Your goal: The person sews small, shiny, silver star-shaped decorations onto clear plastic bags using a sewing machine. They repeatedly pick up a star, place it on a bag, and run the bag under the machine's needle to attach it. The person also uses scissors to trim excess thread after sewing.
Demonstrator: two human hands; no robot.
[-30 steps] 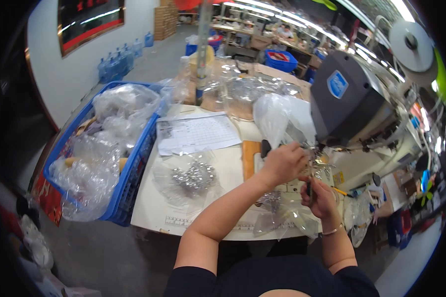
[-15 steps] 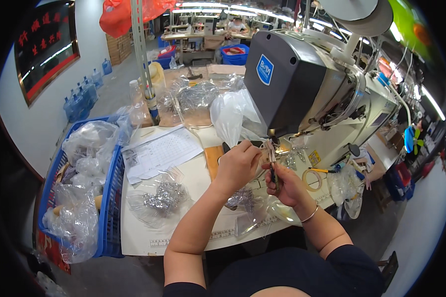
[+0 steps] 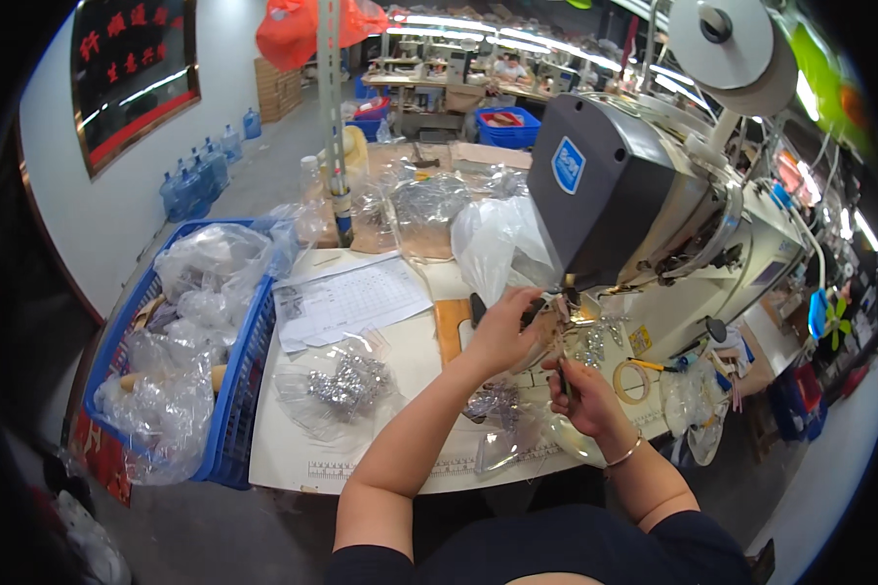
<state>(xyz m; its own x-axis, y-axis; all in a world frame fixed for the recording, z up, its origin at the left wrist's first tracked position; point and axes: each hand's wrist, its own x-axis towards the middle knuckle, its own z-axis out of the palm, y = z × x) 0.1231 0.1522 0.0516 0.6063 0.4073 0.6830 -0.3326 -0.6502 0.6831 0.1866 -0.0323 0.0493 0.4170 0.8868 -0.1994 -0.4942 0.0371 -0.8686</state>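
Note:
My left hand [image 3: 502, 336] is beside the needle area of the sewing machine [image 3: 595, 185]. Its fingers are closed together, and what they pinch is hidden. Just right of it and closer to me, my right hand [image 3: 591, 398] grips a slim dark-handled tool [image 3: 563, 378], its tip pointing toward the needle; its exact kind is too small to tell. Beneath my hands lies a clear plastic bag [image 3: 498, 400] with greyish pieces in it. Another clear bag of shiny silver pieces [image 3: 349, 382] rests on the white table to the left.
A blue basket [image 3: 232, 419] full of plastic bags stands at the table's left side. A printed sheet [image 3: 361, 302] lies behind the silver pieces. Right of my right hand are a tape roll [image 3: 632, 382] and a yellow-black cutter [image 3: 654, 366]. A metal post [image 3: 334, 127] rises behind.
The view has shifted, so the scene sits further right. My left hand has moved in against the machine's needle area. My right hand with the tool has drawn slightly down from it.

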